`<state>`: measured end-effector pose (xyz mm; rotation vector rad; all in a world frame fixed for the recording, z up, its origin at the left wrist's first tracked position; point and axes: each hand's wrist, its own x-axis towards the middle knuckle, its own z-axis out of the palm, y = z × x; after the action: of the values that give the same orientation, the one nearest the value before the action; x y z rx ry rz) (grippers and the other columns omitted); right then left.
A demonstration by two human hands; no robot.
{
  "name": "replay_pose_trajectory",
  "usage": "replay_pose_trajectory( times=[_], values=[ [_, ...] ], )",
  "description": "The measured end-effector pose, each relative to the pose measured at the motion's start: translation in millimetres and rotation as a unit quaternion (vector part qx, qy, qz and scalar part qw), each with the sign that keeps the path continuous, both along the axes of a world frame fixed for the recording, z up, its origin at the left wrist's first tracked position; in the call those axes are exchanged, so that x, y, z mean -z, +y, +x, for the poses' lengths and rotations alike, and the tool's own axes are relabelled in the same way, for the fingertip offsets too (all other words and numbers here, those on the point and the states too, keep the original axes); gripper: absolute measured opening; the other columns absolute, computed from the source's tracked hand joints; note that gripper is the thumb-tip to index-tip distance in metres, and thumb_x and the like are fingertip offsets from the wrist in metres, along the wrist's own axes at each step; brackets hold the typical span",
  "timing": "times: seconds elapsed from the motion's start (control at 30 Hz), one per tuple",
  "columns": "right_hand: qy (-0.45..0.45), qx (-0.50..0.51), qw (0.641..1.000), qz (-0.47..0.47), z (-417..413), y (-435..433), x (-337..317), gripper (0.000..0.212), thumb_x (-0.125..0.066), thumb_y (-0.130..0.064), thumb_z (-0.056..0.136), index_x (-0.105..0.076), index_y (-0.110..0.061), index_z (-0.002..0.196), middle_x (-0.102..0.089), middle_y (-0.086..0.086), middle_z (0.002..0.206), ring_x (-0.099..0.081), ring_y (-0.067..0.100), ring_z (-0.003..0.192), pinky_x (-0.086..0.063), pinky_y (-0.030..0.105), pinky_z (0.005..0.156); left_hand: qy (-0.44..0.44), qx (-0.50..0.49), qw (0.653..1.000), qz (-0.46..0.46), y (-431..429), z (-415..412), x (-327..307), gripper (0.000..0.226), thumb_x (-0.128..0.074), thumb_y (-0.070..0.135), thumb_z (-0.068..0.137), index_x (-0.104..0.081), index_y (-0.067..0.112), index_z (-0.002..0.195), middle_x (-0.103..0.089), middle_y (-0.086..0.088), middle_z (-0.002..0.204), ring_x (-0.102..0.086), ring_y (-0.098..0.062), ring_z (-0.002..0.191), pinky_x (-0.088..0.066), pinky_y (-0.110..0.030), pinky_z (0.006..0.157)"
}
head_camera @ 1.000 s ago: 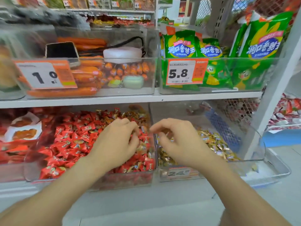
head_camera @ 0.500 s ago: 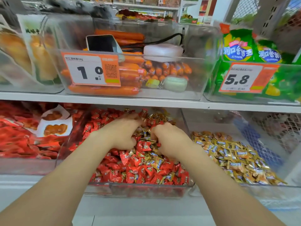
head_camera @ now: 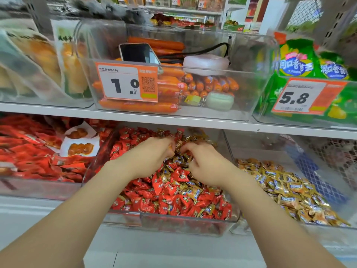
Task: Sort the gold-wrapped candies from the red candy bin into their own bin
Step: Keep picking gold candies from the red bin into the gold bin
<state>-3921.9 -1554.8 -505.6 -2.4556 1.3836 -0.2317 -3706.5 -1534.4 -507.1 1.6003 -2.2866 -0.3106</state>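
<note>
The clear red candy bin [head_camera: 173,226] on the lower shelf holds red-wrapped candies [head_camera: 170,192] mixed with gold-wrapped candies [head_camera: 194,192]. Both of my hands are deep in its back half. My left hand [head_camera: 152,155] curls its fingers over gold-wrapped candies near the middle of the pile. My right hand [head_camera: 204,163] curls its fingers into the same cluster, fingertips nearly touching the left. What each hand pinches is hidden by the fingers. To the right stands the clear gold candy bin [head_camera: 328,190] with a heap of gold-wrapped candies [head_camera: 286,188].
A white shelf board [head_camera: 193,120] hangs just above the bins. On it stand a clear sausage bin [head_camera: 173,88] with a phone and a white box, and green snack bags [head_camera: 309,74]. Red snack packets [head_camera: 34,151] fill the bin at left.
My view has shifted left and closer to the red bin. My right hand came from over the gold bin into the red bin, and both hands reached further back into the pile.
</note>
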Motion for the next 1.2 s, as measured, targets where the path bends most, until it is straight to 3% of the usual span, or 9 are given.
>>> replay_pose_trajectory(
  times=[0.2, 0.27, 0.4, 0.53, 0.63, 0.73, 0.9, 1.03, 1.2],
  values=[
    [0.120, -0.043, 0.991, 0.035, 14, -13, 20, 0.091, -0.060, -0.001, 0.094, -0.018, -0.046, 0.161, -0.026, 0.010, 0.159, -0.017, 0.038, 0.150, -0.034, 0.059, 0.116, 0.062, -0.027, 0.996, -0.053, 10, 2, -3, 0.022, -0.044, 0.024, 0.110, -0.055, 0.019, 0.128, -0.056, 0.003, 0.115, -0.049, -0.012, 0.106, -0.038, -0.027, 0.094],
    [0.124, -0.060, 0.990, 0.009, 16, -18, 27, 0.089, -0.060, 0.000, 0.095, -0.020, -0.050, 0.157, -0.034, 0.012, 0.152, -0.033, 0.040, 0.142, -0.043, 0.056, 0.112, 0.058, -0.023, 0.997, -0.047, 11, 0, -4, 0.020, -0.044, 0.022, 0.104, -0.056, 0.024, 0.120, -0.055, 0.005, 0.111, -0.051, -0.011, 0.104, -0.040, -0.028, 0.091],
    [0.118, -0.059, 0.991, -0.020, 18, -22, 30, 0.071, -0.056, 0.000, 0.098, -0.033, -0.041, 0.152, -0.058, 0.011, 0.114, -0.062, 0.033, 0.093, -0.050, 0.040, 0.068, 0.030, -0.021, 0.998, -0.043, 15, -2, -11, 0.017, -0.038, 0.030, 0.087, -0.046, 0.030, 0.072, -0.055, 0.008, 0.074, -0.053, -0.015, 0.072, -0.049, -0.042, 0.067],
    [0.073, -0.050, 0.996, -0.002, 11, -19, 19, 0.045, -0.052, -0.023, 0.107, -0.044, -0.037, 0.149, -0.067, 0.009, 0.116, -0.060, 0.028, 0.093, -0.049, 0.040, 0.072, -0.039, -0.082, 0.994, -0.061, 20, -8, -13, 0.028, -0.045, 0.037, 0.082, -0.049, 0.019, 0.061, -0.048, 0.003, 0.051, -0.047, -0.020, 0.051, -0.038, -0.030, 0.052],
    [-0.006, -0.042, 0.999, 0.034, 4, -14, 7, 0.045, -0.056, -0.038, 0.107, -0.046, -0.033, 0.151, -0.068, 0.004, 0.115, -0.060, 0.024, 0.096, -0.047, 0.035, 0.080, -0.073, -0.085, 0.991, -0.077, 19, -6, -13, 0.033, -0.055, 0.053, 0.094, -0.061, 0.028, 0.073, -0.057, 0.007, 0.056, -0.056, -0.011, 0.058, -0.042, -0.029, 0.056],
    [-0.047, -0.033, 0.998, 0.028, -8, -6, -10, 0.052, -0.056, -0.044, 0.107, -0.046, -0.026, 0.154, -0.074, 0.002, 0.117, -0.069, 0.016, 0.101, -0.047, 0.029, 0.081, -0.111, -0.030, 0.993, -0.025, 20, -1, -12, 0.025, -0.057, 0.061, 0.098, -0.067, 0.042, 0.112, -0.066, 0.015, 0.093, -0.065, -0.012, 0.091, -0.054, -0.036, 0.072],
    [-0.109, -0.019, 0.994, 0.021, -24, 10, -21, 0.040, -0.054, -0.039, 0.109, -0.053, -0.023, 0.146, -0.067, -0.013, 0.068, -0.059, -0.008, 0.055, -0.039, 0.012, 0.051, -0.181, -0.010, 0.981, 0.069, 22, -2, -9, 0.041, -0.067, 0.055, 0.095, -0.065, 0.040, 0.133, -0.045, 0.009, 0.120, -0.059, -0.021, 0.099, -0.054, -0.044, 0.084],
    [-0.138, -0.026, 0.989, 0.041, -32, 23, -26, 0.030, -0.050, -0.040, 0.110, -0.054, -0.031, 0.138, -0.068, -0.008, 0.072, -0.056, 0.007, 0.051, -0.044, 0.027, 0.049, -0.214, -0.013, 0.974, 0.073, 23, -9, -14, 0.041, -0.074, 0.049, 0.093, -0.068, 0.033, 0.130, -0.048, 0.009, 0.125, -0.060, -0.023, 0.102, -0.053, -0.045, 0.089],
    [-0.212, -0.015, 0.967, 0.142, -43, 33, -23, 0.023, -0.048, -0.043, 0.109, -0.057, -0.027, 0.124, -0.070, -0.005, 0.080, -0.073, 0.019, 0.082, -0.056, 0.050, 0.067, -0.225, 0.002, 0.964, 0.143, 20, -5, -14, 0.058, -0.076, 0.033, 0.095, -0.054, 0.034, 0.149, -0.043, 0.004, 0.135, -0.056, -0.022, 0.108, -0.051, -0.041, 0.093]
  ],
)
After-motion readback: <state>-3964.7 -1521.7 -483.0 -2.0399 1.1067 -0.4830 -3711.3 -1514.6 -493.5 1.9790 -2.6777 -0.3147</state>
